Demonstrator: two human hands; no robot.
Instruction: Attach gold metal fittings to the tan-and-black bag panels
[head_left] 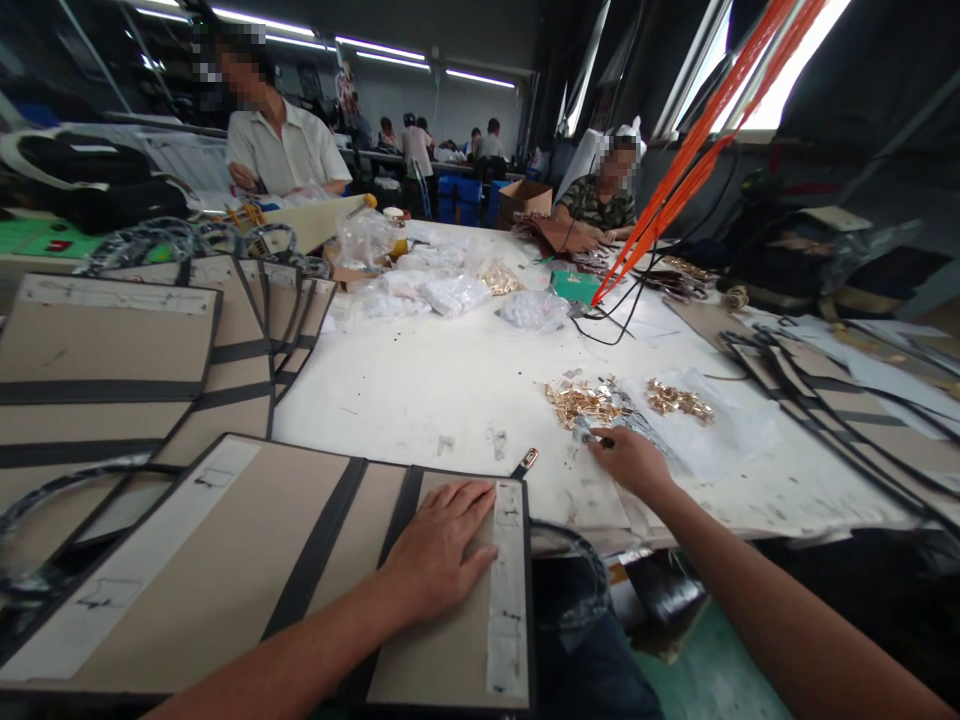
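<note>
A beige bag panel [217,570] with black bands, dark edging and white strips lies at the table's near edge. My left hand [442,550] rests flat on its right part, fingers stretched out. From its far edge sticks a short dark tab with a gold metal fitting [529,460]. A plastic-wrapped handle [596,575] loops out on the right. My right hand [634,462] is closed at the near side of a pile of small gold metal pieces [585,404]. What its fingertips pinch, if anything, is too small to name. More gold pieces [679,401] lie on clear plastic beyond.
Similar panels [105,340] are stacked at left, others [832,400] at right. Plastic bags [454,293] and a green box [574,287] stand farther back on the white table [390,380]. Orange cords [675,180] hang down at right. Two people sit across the table.
</note>
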